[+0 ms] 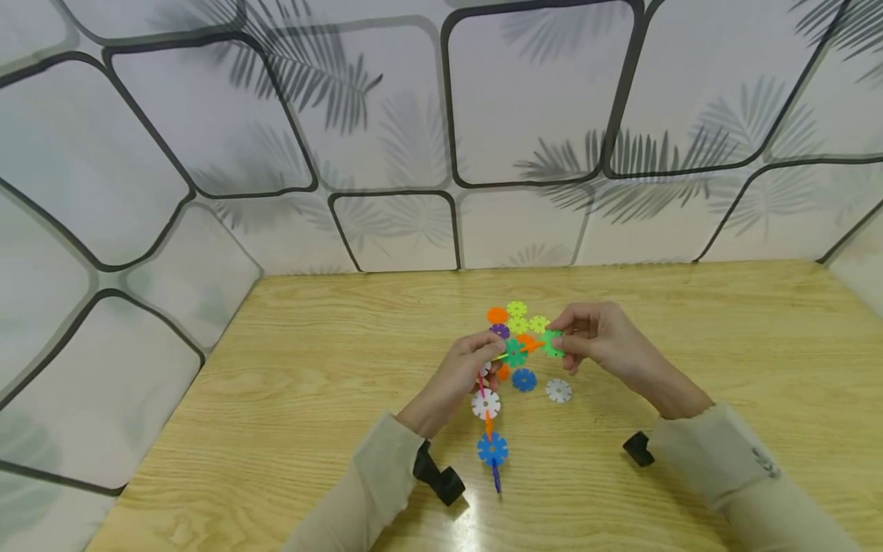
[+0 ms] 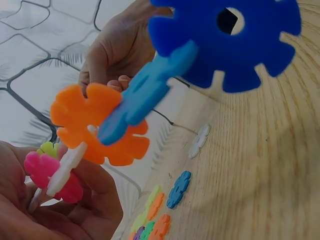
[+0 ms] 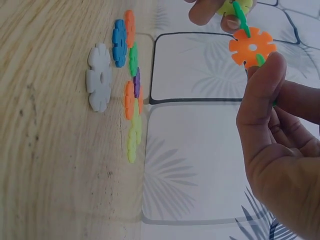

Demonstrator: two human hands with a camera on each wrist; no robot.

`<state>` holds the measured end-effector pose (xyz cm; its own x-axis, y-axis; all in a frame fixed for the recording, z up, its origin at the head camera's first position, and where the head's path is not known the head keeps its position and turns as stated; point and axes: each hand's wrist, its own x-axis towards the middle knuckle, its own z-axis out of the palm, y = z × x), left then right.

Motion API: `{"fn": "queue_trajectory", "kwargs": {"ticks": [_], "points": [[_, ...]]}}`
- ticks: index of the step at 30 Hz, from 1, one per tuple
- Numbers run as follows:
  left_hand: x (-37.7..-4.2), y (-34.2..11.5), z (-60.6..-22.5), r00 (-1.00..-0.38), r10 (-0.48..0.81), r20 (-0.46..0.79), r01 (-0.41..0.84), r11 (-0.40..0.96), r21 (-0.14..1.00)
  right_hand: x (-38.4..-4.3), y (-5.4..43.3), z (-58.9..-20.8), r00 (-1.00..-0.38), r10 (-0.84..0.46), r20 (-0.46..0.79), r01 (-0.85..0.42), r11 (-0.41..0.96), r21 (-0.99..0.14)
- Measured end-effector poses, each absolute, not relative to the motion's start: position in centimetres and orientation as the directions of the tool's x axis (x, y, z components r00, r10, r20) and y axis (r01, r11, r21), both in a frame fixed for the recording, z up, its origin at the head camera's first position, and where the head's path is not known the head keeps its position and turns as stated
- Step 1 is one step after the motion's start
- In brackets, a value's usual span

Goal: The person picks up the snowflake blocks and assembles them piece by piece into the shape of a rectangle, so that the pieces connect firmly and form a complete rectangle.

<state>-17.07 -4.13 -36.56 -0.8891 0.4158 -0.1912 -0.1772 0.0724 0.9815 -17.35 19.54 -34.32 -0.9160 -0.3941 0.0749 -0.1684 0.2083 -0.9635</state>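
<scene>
A chain of notched plastic snowflake discs runs between both hands, slotted edge to edge. My left hand pinches the chain near its middle, beside a pink disc and a yellow disc. From there the chain hangs down through a white disc, an orange disc and a light blue disc to a dark blue disc. My right hand pinches a bright green disc between thumb and fingers. That green disc meets an orange disc, which joins another green disc.
Loose discs lie on the wooden table: a blue disc, a white disc, a purple disc, an orange disc and several yellow discs. A patterned fabric wall rises behind the table's far edge.
</scene>
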Motion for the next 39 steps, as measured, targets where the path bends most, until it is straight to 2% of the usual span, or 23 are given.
{"fn": "queue_trajectory", "kwargs": {"ticks": [16,31,39], "points": [[-17.0,-4.0,-36.9,-0.899,0.415,-0.142,-0.152,0.009,0.988,-17.7,19.6,-34.8,-0.905,-0.420,0.069,-0.153,0.168,-0.974],[-17.2,-4.3,-36.0,-0.894,0.437,-0.098,-0.095,0.029,0.995,-17.2,19.6,-34.2,-0.906,-0.419,0.060,-0.133,0.146,-0.980],[-17.4,-4.6,-36.3,-0.901,0.399,-0.173,-0.176,0.029,0.984,-17.4,19.7,-34.2,-0.905,-0.419,0.075,-0.140,0.127,-0.982]]}}
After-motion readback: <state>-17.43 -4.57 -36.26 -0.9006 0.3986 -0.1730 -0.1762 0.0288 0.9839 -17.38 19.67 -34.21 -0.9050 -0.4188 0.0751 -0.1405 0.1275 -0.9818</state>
